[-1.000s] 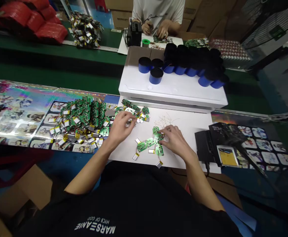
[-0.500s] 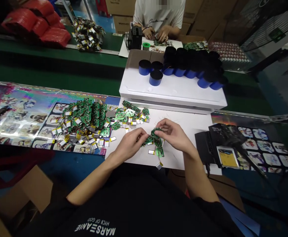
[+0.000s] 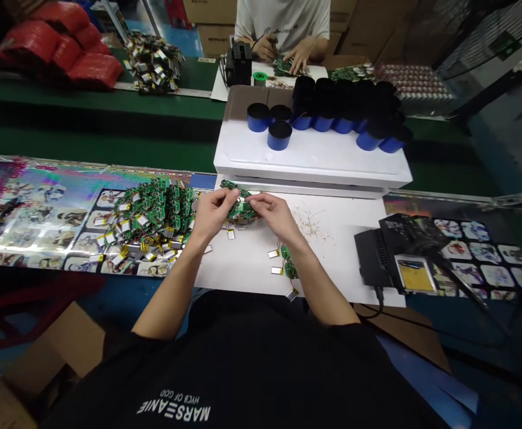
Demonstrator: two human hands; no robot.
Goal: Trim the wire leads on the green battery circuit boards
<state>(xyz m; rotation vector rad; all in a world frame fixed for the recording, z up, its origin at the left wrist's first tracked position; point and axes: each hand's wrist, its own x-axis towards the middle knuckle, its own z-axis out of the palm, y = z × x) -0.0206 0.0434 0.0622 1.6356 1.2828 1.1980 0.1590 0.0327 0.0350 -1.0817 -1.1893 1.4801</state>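
Both my hands are at the far left part of the white work sheet (image 3: 243, 268), over a small group of green circuit boards. My left hand (image 3: 211, 217) pinches a circuit board (image 3: 242, 208) at its left side. My right hand (image 3: 276, 215) is closed at the board's right side, thumb against fingers. Small pale parts show between the fingertips, too small to name. Under my right forearm lie a few more boards (image 3: 288, 262) with small silver battery cells (image 3: 276, 270) on wires. A large heap of boards with cells (image 3: 149, 214) stands left of my left hand.
Behind the sheet, a white foam block (image 3: 310, 158) carries several blue-and-black cylinders (image 3: 279, 136). Wire clippings (image 3: 310, 223) lie right of my hands. A black soldering station (image 3: 370, 259) and a sponge tray (image 3: 415, 274) stand at the right. Across the bench a co-worker's hands (image 3: 301, 53) handle boards.
Both hands have moved left and away from me, from the boards near the front edge to those by the foam block. The front boards stay behind, and the wire clippings are now uncovered.
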